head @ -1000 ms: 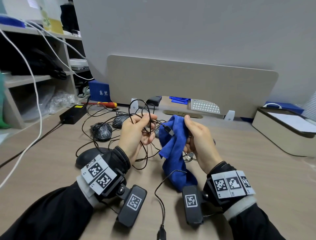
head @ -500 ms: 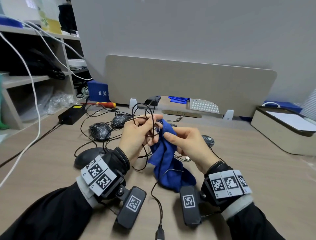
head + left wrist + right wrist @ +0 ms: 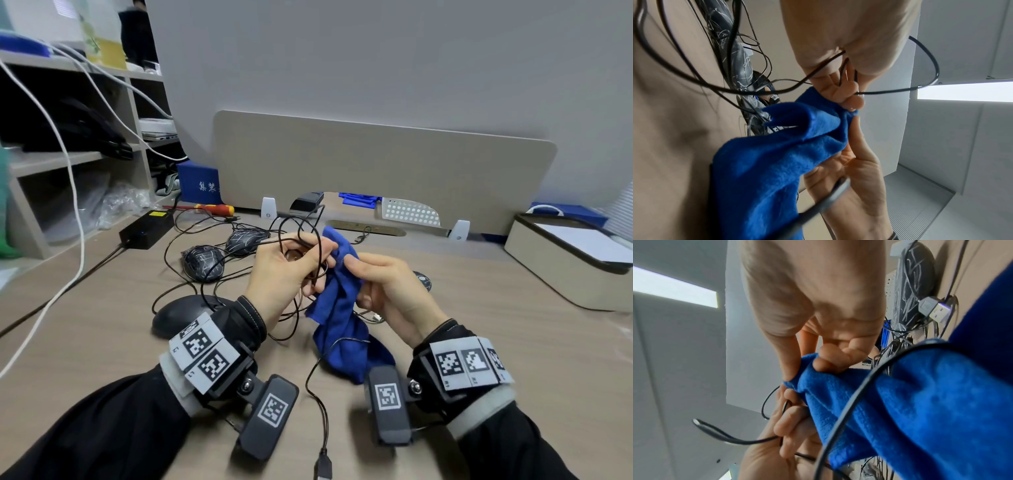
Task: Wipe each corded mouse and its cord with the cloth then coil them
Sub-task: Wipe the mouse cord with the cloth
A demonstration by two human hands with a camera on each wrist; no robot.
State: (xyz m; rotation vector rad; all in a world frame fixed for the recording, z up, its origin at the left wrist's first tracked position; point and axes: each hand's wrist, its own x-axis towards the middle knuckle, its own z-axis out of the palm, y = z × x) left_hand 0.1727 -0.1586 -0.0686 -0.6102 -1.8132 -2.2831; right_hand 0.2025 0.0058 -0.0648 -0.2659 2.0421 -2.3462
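Left hand (image 3: pixel 284 270) held up over the counter (image 3: pixel 479 325), fingers curled, grip clamped on a bunch of black cord loops (image 3: pixel 301 233); the loops stick out above and below the fist. In the left wrist view the cord (image 3: pixel 929 53) runs out between thumb and fingers and arcs away. Right hand (image 3: pixel 387 287) just beside it, grip pinched on the top edge of the blue cloth (image 3: pixel 342 308), thumb and forefinger closed on the fabric; right wrist view shows the fingertips (image 3: pixel 828 366) pressed into the cloth (image 3: pixel 920 402). The two hands touch or nearly touch at the cloth's top. Cloth hangs down from the pinch, its lower end resting on the counter between the wrists. A cord strand runs from under the cloth toward the near edge and ends in a USB plug (image 3: pixel 323 469) on the counter.

Which mouse the held cord belongs to: cannot tell, cords tangled. Three mice left of the hands on the counter: plain black mouse (image 3: pixel 181 315) nearest, partly behind the left wrist; two patterned mice (image 3: pixel 203 262) (image 3: pixel 246 240) farther back, close together. Another patterned mouse (image 3: pixel 423 281) is partly hidden behind the right hand. Loose cords spread among them.

Black power brick (image 3: pixel 145 228) and red-yellow screwdriver (image 3: pixel 212 208) at back left, beige divider panel (image 3: pixel 376 171) behind, beige box (image 3: pixel 565 263) at right.
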